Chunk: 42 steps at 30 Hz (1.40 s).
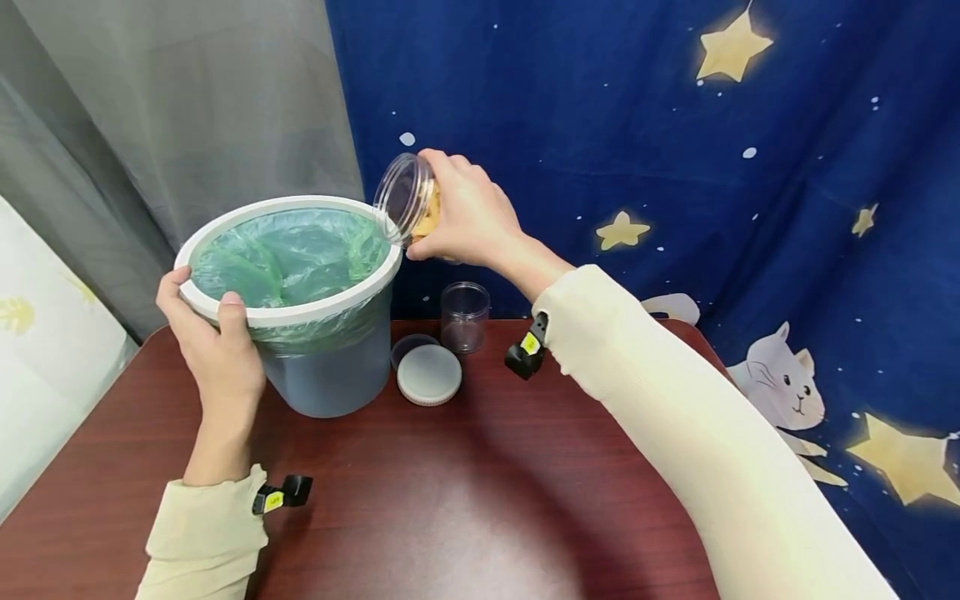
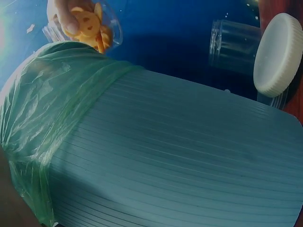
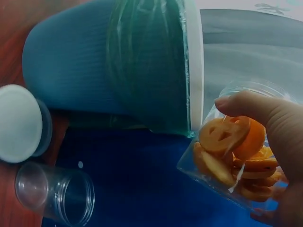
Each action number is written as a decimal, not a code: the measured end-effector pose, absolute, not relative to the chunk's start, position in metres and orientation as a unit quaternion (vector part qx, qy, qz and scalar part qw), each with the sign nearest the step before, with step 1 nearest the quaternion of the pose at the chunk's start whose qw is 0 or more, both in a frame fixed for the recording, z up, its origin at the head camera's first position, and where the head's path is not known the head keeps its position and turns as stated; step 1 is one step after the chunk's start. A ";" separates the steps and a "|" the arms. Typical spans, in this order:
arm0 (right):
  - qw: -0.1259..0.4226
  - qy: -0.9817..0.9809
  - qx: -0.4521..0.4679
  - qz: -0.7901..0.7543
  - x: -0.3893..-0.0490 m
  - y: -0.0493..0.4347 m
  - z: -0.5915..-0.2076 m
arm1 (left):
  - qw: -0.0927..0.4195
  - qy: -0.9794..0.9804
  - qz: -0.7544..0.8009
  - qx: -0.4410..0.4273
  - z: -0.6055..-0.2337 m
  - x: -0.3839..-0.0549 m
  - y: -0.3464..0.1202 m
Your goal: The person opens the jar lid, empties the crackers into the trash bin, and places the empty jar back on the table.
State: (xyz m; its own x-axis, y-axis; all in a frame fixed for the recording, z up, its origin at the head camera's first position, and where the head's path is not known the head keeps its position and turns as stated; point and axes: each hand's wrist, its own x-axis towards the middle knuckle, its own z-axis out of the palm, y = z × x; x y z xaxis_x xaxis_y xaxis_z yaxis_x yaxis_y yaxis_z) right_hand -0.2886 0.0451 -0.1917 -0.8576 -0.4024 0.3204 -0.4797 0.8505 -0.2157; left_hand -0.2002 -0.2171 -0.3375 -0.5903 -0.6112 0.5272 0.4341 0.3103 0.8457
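Observation:
A blue trash can (image 1: 330, 379) with a white rim and a green plastic bag (image 1: 300, 250) inside stands on the table's left side. My left hand (image 1: 221, 350) grips its rim at the near left, thumb on top. Beside the far right of the rim, my right hand (image 1: 472, 208) holds a clear plastic jar (image 1: 397, 200) tilted on its side, mouth toward the can. Round orange-yellow cookies (image 3: 225, 135), some with face-like cutouts, lie inside the jar near its base. In the left wrist view, the left hand is mostly hidden.
A second clear jar (image 1: 465, 318) stands upright near the table's back edge. In front of it lies a white lid (image 1: 429, 375), partly covering a clear round lid-like piece (image 1: 405, 343). Blue and grey curtains (image 1: 525, 100) hang behind the brown table (image 1: 405, 500).

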 end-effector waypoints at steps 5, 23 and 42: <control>0.139 -0.958 0.240 0.076 -0.293 0.034 -0.188 | 0.457 -0.662 -0.593 0.050 -0.336 -0.200 -0.215; 0.169 -0.932 0.307 -0.094 -0.288 0.009 -0.175 | 0.460 -0.651 -0.602 0.046 -0.323 -0.188 -0.197; 0.195 -0.896 0.362 -0.166 -0.289 -0.003 -0.174 | 0.455 -0.665 -0.589 0.066 -0.332 -0.196 -0.210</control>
